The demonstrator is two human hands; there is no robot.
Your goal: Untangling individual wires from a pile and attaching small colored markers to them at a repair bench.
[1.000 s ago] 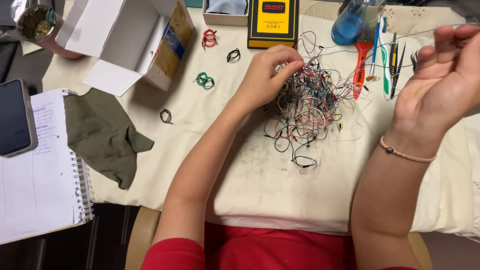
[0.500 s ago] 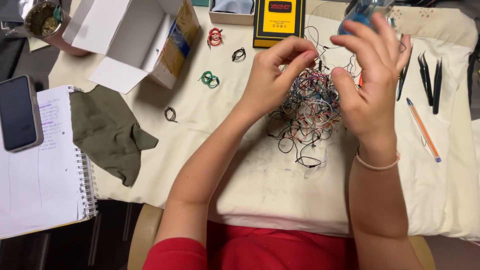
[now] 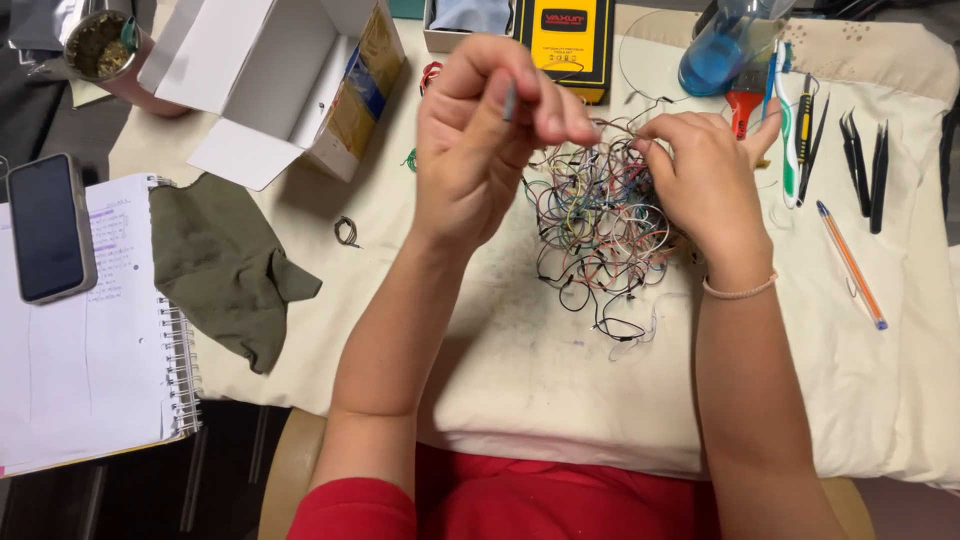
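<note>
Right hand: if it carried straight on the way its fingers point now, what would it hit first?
Probably the left hand: the right hand points left across the wire tangle top; depth is unclear.

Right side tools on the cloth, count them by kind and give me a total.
Black tweezers: 2
Orange pen: 1
White-and-green toothbrush: 1
Red-handled tool: 1
Yellow-and-black tool: 1
Total: 6

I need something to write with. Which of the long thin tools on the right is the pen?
The orange pen, lying alone and slanted nearest the cloth's front edge; the black tweezers lie above it, farther back.
</note>
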